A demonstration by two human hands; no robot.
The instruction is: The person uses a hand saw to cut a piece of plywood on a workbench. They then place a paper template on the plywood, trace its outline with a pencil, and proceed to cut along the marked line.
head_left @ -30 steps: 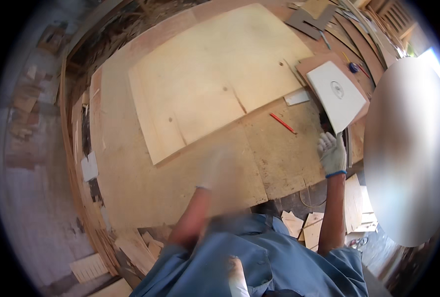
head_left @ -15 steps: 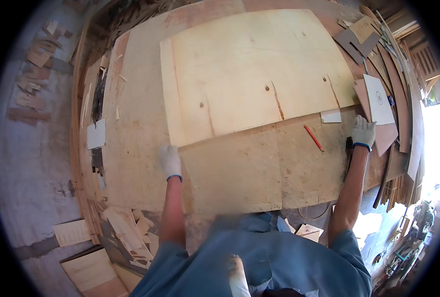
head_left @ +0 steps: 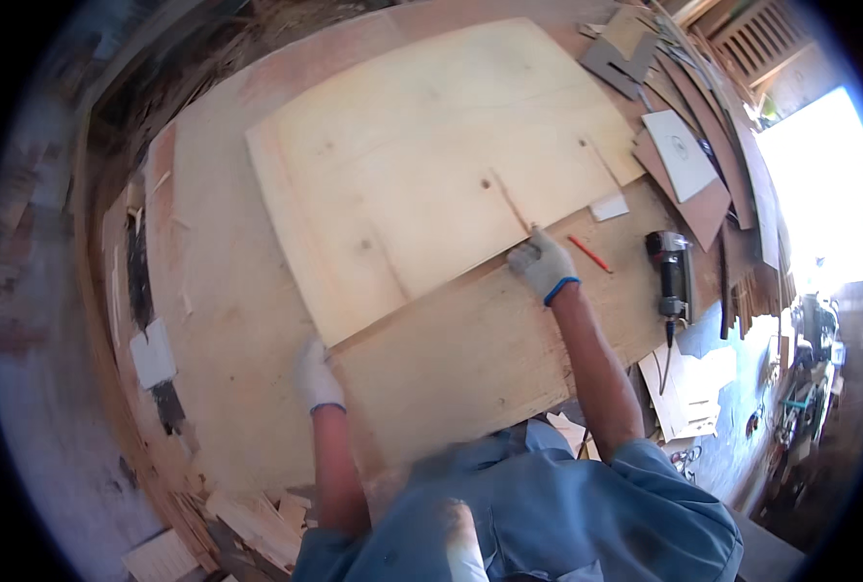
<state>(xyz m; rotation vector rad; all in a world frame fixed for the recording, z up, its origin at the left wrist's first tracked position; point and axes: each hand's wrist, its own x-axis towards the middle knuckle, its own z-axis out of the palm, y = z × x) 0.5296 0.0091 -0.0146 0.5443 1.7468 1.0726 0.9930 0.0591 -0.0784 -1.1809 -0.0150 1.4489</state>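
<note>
A large pale plywood sheet (head_left: pixel 422 155) with several dark knots and brown streaks lies at a slant on the wooden workbench (head_left: pixel 431 369). At its near left corner, my left hand (head_left: pixel 317 378), in a white knit glove, is closed on the corner, its fingers blurred. My right hand (head_left: pixel 545 264), gloved alike with a blue cuff, grips the near edge around the middle, thumb side on top. Just right of that hand lies a red pencil (head_left: pixel 589 254). A small white card (head_left: pixel 610 206) sticks out from under the sheet's edge.
A pneumatic nail gun (head_left: pixel 671 276) with a hose lies at the bench's right. Beyond it are a white template (head_left: pixel 681 155), brown boards (head_left: pixel 688 199) and a notched grey piece (head_left: pixel 618 66). A white scrap (head_left: pixel 152 354) lies left; wood offcuts (head_left: pixel 252 529) cover the floor below.
My right hand has moved left from beside the white template to the sheet's near edge, uncovering the nail gun. My left hand stays at the corner. The whole view has turned.
</note>
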